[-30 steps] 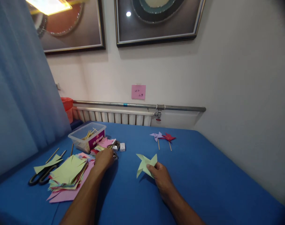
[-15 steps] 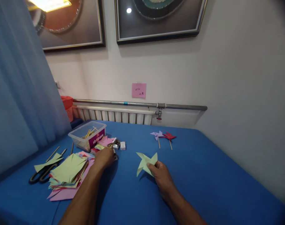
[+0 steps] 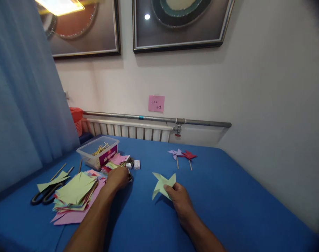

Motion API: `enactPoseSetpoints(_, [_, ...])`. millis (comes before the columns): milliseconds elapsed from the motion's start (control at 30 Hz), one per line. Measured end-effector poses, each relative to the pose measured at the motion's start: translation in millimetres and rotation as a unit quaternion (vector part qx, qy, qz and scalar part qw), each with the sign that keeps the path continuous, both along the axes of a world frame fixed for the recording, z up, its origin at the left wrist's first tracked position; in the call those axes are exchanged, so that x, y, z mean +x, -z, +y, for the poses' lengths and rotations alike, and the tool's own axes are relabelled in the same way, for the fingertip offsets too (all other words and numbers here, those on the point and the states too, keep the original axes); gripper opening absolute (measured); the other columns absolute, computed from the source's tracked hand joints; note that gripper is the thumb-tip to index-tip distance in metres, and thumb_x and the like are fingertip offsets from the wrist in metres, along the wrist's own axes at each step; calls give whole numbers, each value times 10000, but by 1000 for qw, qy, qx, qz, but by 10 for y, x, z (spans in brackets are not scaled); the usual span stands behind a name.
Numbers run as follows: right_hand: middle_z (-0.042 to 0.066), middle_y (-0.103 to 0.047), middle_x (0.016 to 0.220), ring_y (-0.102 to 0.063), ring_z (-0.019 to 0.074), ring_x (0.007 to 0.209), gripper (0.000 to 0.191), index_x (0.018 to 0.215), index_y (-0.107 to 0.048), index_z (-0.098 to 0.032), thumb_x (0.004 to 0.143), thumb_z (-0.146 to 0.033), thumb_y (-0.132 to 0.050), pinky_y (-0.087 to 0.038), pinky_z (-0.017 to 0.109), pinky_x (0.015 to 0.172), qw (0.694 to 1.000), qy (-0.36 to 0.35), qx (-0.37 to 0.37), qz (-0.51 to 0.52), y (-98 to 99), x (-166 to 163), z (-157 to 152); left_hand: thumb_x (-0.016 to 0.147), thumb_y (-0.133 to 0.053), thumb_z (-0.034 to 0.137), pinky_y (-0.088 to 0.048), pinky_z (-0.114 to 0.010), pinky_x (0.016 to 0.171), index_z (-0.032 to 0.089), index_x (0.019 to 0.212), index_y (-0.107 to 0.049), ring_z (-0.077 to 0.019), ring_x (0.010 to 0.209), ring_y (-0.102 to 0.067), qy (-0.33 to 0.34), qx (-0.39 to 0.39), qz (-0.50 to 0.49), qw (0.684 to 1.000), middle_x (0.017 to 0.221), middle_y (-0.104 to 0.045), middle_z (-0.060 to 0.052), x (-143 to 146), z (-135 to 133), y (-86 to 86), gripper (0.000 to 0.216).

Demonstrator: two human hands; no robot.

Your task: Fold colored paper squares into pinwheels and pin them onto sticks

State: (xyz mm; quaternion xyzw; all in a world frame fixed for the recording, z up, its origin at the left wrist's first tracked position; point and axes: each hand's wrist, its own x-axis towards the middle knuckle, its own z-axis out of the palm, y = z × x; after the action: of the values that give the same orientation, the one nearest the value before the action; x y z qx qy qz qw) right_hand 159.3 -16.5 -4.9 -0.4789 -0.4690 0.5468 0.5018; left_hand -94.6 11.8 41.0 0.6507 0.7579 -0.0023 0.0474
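My right hand (image 3: 180, 200) pinches a pale green folded paper pinwheel (image 3: 161, 183) by its lower right edge, just above the blue table (image 3: 227, 196). My left hand (image 3: 117, 177) reaches left of it, fingers curled down over small items beside a little white box (image 3: 137, 164); what the fingers grip is hidden. To the left of that hand lies a stack of coloured paper squares (image 3: 75, 190) with a green sheet on top.
A clear plastic tub with wooden sticks (image 3: 98, 151) stands behind the paper stack. Black scissors (image 3: 43, 196) and loose sticks lie at the far left. A purple pinwheel (image 3: 175, 153) and a red pinwheel (image 3: 188, 155) lie farther back. A blue curtain (image 3: 22, 98) hangs at left.
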Motion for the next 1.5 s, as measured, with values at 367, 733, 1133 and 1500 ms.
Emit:
enactPoseSetpoints(367, [72,-811,804,-758,308,848,379,988,-787,-157,724,-427,-757,-558,328,688,1000,-2,-4,24,-3,-10,-20,854,-573,241,-502,-344,784,217,909,-795,-309,980,-737,28,2,-37,999,1041,-788,-142,-7,7,4,230])
enactPoseSetpoints(733, [75,-812,858,-718,246,738,386,966,-789,-136,701,-414,-759,-519,297,652,1000,17,-14,1,-26,30,-3,802,-598,174,-388,-244,624,184,814,-737,-178,770,-671,39,44,-213,975,804,-743,-34,-154,66,60,140])
enactPoseSetpoints(1133, [82,-826,878,-750,280,806,416,962,-789,-140,658,-423,-797,-543,307,661,999,36,-12,28,45,37,90,777,-566,134,-386,-275,672,208,795,-763,-208,796,-666,277,35,-119,953,870,-771,-55,414,-125,169,212])
enactPoseSetpoints(1500, [75,-816,828,-728,256,732,391,939,-796,-134,661,-409,-781,-543,319,659,999,46,-7,17,57,58,105,754,-575,102,-416,-251,682,209,838,-774,-179,776,-663,279,16,-198,940,853,-774,-24,378,-106,184,241])
